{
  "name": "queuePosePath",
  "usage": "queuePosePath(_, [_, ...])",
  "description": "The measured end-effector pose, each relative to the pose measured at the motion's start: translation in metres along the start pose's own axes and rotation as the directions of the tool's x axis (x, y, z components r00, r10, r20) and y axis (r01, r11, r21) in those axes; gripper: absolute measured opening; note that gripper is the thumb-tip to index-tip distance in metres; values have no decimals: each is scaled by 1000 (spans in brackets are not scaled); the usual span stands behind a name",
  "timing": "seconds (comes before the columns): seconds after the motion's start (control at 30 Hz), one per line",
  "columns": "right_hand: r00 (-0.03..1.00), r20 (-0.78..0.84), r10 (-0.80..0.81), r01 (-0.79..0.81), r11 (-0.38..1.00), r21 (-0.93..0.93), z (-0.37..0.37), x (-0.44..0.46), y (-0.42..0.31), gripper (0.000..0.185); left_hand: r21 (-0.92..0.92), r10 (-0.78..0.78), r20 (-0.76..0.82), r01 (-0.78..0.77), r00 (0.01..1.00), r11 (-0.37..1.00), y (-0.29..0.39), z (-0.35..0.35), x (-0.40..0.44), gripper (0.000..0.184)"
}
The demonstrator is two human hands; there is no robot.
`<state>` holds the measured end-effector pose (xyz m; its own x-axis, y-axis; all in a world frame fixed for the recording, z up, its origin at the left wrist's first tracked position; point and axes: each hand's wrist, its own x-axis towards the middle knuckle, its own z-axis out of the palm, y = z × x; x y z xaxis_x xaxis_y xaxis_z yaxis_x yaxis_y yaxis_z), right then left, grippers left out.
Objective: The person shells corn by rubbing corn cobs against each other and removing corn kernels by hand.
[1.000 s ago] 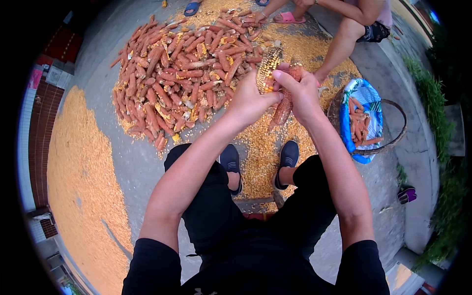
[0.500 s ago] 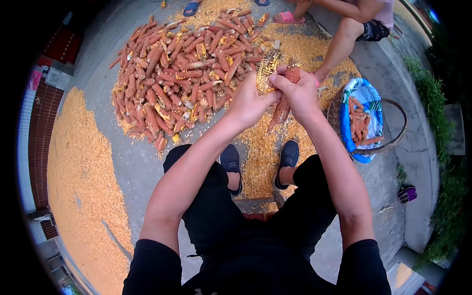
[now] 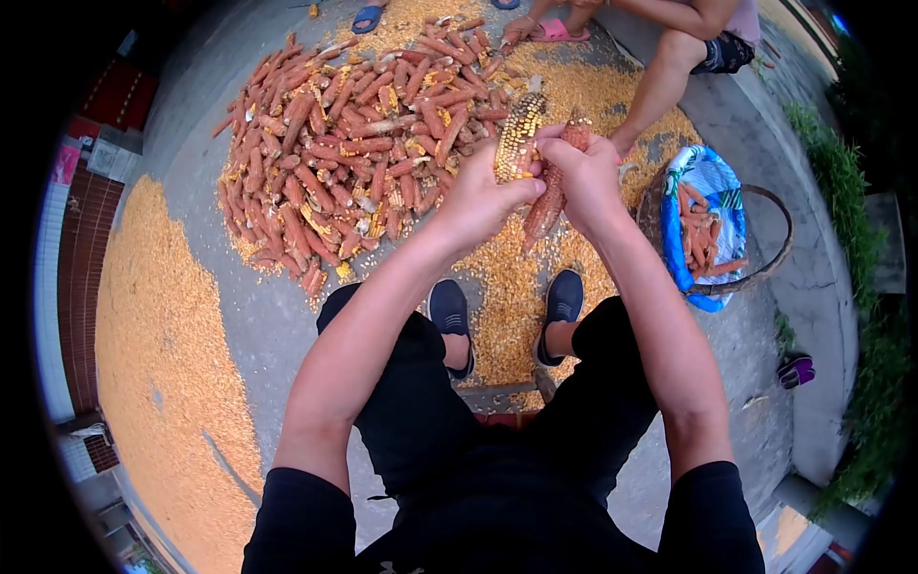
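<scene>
My left hand [image 3: 486, 196] is wrapped round a partly shelled corn ear [image 3: 519, 134], with yellow kernels along one side and dark bare patches near its tip. In my right hand [image 3: 590, 172] is a bare reddish corncob [image 3: 547, 210], its lower end pointing down past the palm. The two hands are close together, the right thumb and fingers near the corn ear's side. Below them, loose kernels [image 3: 497, 297] cover the ground between my shoes. The fingers' far sides are hidden.
A large heap of reddish cobs [image 3: 335, 153] lies ahead to the left. Spread kernels [image 3: 172, 354] cover the ground at far left. On the right stands a lined basket [image 3: 676, 230] with cobs inside. Another person's leg [image 3: 660, 91] and hand [image 3: 519, 31] are at the top.
My right thumb has drawn back slightly from the corn ear, and the cob in that hand has tilted more upright. The other person's hand has come down beside the heap.
</scene>
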<state>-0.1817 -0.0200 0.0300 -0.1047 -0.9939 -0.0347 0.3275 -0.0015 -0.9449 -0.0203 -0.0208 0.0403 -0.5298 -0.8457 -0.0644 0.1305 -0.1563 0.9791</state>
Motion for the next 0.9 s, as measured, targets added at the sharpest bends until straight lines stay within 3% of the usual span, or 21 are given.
queuePosePath(0.1, [1000,-13,1,-1,999,55,1,3,-3,16,-209,-184,112,205,976,956,12,-4,-4,26])
queuePosePath(0.2, [1000,11,27,-28,996,82,4,0,-5,15,-184,-154,-17,148,988,972,14,1,-5,27])
queuePosePath(0.27, [999,37,15,-16,999,34,5,-1,-5,16,-46,-57,-61,54,997,997,17,8,-4,28])
queuePosePath(0.37, [999,33,6,1,978,-207,3,-1,1,19,6,-32,-51,32,998,999,9,7,-2,30])
queuePosePath(0.5, [996,91,13,-2,993,-120,-2,2,-1,21,-116,-195,15,195,981,974,15,1,-8,30])
queuePosePath(0.8, [984,172,51,-74,989,130,-3,-1,-12,13,-325,-208,282,297,936,898,17,-12,-9,24])
queuePosePath(0.9, [991,121,63,-79,988,134,0,-3,-12,11,-294,-176,224,238,959,926,11,-7,-9,29])
